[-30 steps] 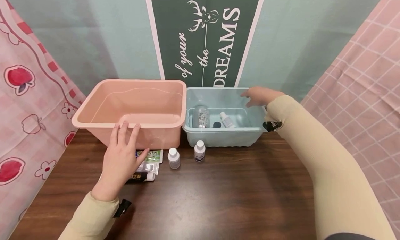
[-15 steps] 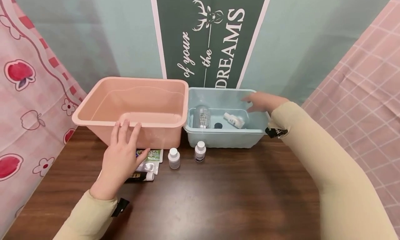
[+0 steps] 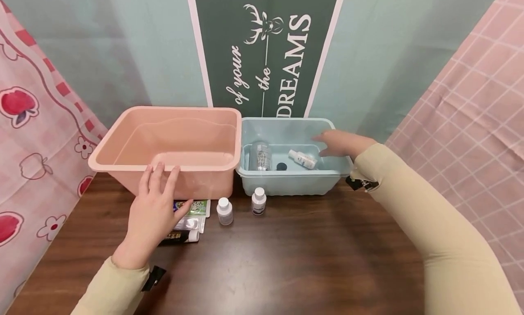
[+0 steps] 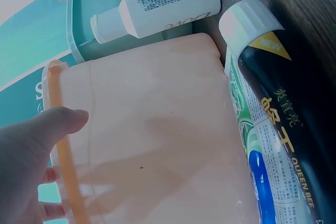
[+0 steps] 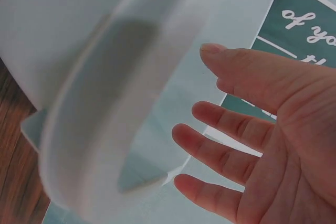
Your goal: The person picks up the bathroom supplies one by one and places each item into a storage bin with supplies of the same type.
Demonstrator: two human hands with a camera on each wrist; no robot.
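My left hand lies with fingers straight at the front rim of the pink bin; in the left wrist view the thumb is over the rim. Its fingers hold nothing. My right hand hovers over the right end of the blue bin, fingers spread and empty, as the right wrist view also shows. Inside the blue bin lie a small white bottle on its side, a clear bottle and a dark round piece. Two white-capped bottles, one left and one right, stand on the table.
Beside my left hand lie a black tube with a white cap, a green packet and a clear packet. The wooden table stretches in front. A printed cloth hangs behind the bins.
The small white bottle in the blue bin has turned to lie flatter across, its label now more visible. My right hand is slightly lower. My left hand stays at the pink rim.
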